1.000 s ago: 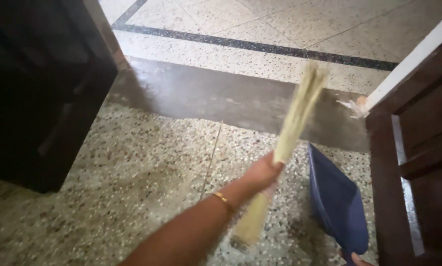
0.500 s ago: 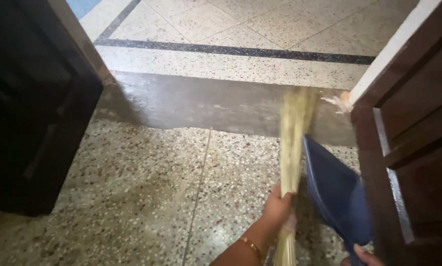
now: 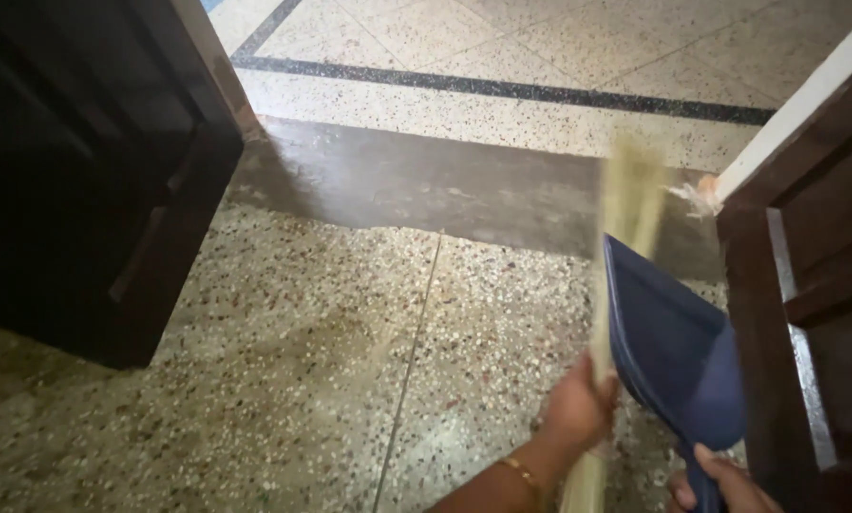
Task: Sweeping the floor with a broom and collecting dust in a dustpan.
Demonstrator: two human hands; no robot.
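The broom (image 3: 625, 218) is a bundle of pale, straw-coloured grass stalks, blurred along its length, its brush end fanned out over the dark brown threshold strip (image 3: 426, 185) of the doorway and its lower end running down out of the bottom of the view. The left hand (image 3: 578, 408) is closed around the bundle partway down, fingers wrapped tight on the stalks, a thin gold bangle (image 3: 523, 473) at the wrist. Just beside the broom, on its right, stands a dark blue plastic dustpan (image 3: 678, 347), tipped up on edge with its hollow facing the stalks; its upper corner overlaps the broom and its handle drops toward the bottom edge. The right hand (image 3: 725, 484) grips that handle, thumb laid over it, only partly in view. Under them the floor (image 3: 302, 361) is speckled terrazzo in brown, grey and white chips, glossy in places, with a thin joint line running toward the threshold. Past the threshold lies a paler terrazzo floor (image 3: 540, 47) crossed by a dark band (image 3: 502, 90). A dark wooden door (image 3: 84, 171) stands open on the left, and a reddish-brown panelled door (image 3: 806, 285) with a white frame edge rises on the right, close to the dustpan.
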